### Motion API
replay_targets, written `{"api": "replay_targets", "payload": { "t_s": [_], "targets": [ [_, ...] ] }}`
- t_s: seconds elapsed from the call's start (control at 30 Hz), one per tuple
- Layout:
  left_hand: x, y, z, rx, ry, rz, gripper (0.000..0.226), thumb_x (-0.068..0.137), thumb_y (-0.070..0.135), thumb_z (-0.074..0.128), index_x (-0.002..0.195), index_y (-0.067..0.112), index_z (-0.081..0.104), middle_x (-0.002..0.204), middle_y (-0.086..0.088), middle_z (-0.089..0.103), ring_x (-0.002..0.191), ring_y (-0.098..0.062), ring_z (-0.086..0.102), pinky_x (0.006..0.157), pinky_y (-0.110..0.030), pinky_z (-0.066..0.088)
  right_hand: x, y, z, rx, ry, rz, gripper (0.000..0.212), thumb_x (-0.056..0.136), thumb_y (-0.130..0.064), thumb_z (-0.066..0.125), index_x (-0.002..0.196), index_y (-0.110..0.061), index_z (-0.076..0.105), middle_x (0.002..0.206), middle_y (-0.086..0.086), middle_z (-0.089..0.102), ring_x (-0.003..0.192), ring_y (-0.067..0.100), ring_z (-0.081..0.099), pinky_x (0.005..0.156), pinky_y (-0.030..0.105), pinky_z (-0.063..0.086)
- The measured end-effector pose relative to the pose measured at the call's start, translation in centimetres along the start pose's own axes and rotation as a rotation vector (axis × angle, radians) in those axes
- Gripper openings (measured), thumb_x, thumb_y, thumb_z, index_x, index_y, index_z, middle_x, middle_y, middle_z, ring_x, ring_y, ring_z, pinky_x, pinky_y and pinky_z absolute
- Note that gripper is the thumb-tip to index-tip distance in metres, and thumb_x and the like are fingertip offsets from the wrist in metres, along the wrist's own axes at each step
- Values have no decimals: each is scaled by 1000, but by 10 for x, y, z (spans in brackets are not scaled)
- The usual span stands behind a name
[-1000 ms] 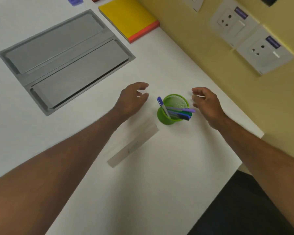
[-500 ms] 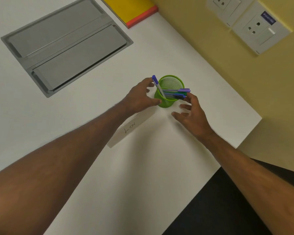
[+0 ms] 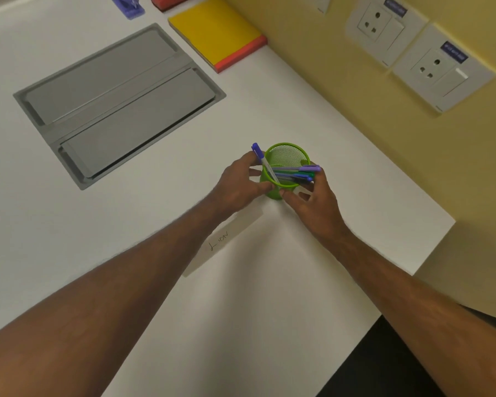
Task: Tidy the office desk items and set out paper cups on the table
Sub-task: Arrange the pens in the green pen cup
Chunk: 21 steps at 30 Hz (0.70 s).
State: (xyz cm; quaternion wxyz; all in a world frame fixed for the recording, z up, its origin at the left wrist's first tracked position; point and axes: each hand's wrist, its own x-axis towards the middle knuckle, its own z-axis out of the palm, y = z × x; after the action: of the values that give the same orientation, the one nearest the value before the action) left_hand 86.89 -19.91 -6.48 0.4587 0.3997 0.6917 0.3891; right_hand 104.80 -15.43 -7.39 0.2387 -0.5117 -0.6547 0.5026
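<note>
Now gripping green mesh pen cup (image 3: 287, 159) from both sides: my left hand (image 3: 239, 186) curling fingers round its left wall, my right hand (image 3: 317, 204) clamping right wall, thumb at base. Cup standing upright on white counter (image 3: 155, 213), near right edge, holding several pens (image 3: 294, 174), blue and purple caps leaning over rim. Paper strip (image 3: 226, 242) lying partly under my left wrist. Grey cable hatch (image 3: 121, 104) sitting well apart, yellow notepad (image 3: 215, 31) lying beyond it by wall.
</note>
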Motion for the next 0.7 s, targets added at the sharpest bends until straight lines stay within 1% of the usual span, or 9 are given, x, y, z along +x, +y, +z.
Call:
{"api": "replay_targets", "payload": {
  "t_s": [0.1,0.2,0.33,0.37,0.43,0.47,0.53,0.6,0.7],
  "targets": [
    [11,5,-5,-61,18,8,61,83,17,81,138,22,54,136,4,60,119,-16,63,96,-37,56,17,-8,2,11,-9,-22,65,86,-26,80,140,-23,45,138,-7,58,121,5,58,87,8,49],
    [27,11,-14,-112,52,25,58,84,12,78,137,21,54,135,4,61,118,-16,63,96,-38,57,40,-19,5,17,-18,-43,63,86,-24,80,139,-22,45,140,-5,58,123,7,58,84,3,48],
    [56,19,-28,-258,88,38,49,85,0,72,130,12,57,132,-2,64,114,-21,68,95,-40,57,79,-38,10,24,-18,-81,60,86,-20,80,137,-20,48,135,-4,60,121,9,60,91,17,54],
    [65,22,-32,-306,101,35,47,85,-3,71,128,11,57,131,-3,65,109,-18,70,90,-36,58,90,-43,12,32,-17,-84,59,86,-19,80,136,-20,50,133,-5,60,119,9,61,92,20,55],
    [85,27,-37,-371,135,27,48,84,-5,69,128,11,57,129,-4,66,97,-6,72,78,-24,57,114,-51,16,47,-11,-86,56,85,-18,80,133,-20,52,129,-7,62,117,10,63,89,18,54],
    [95,30,-40,-385,152,26,49,84,-4,69,129,12,57,129,-3,66,94,-3,70,74,-19,55,126,-54,18,46,-4,-91,56,84,-18,80,133,-20,52,128,-8,62,116,11,63,88,16,53],
    [115,36,-44,-403,175,30,52,85,-4,68,132,13,56,130,-4,65,96,-5,68,70,-16,53,151,-59,22,44,14,-95,57,83,-19,81,132,-21,53,128,-7,62,116,12,63,93,23,54],
    [136,41,-48,-411,186,42,54,85,-4,67,135,13,55,131,-6,65,102,-12,66,73,-20,53,175,-63,26,55,30,-88,54,83,-20,81,129,-26,53,127,-7,63,111,11,65,97,34,56],
    [168,47,-53,-414,207,72,55,85,-7,66,135,12,55,130,-9,65,117,-21,64,88,-34,57,209,-67,30,56,46,-87,57,81,-17,81,130,-23,52,129,-3,63,112,20,67,98,46,56]
  ]
}}
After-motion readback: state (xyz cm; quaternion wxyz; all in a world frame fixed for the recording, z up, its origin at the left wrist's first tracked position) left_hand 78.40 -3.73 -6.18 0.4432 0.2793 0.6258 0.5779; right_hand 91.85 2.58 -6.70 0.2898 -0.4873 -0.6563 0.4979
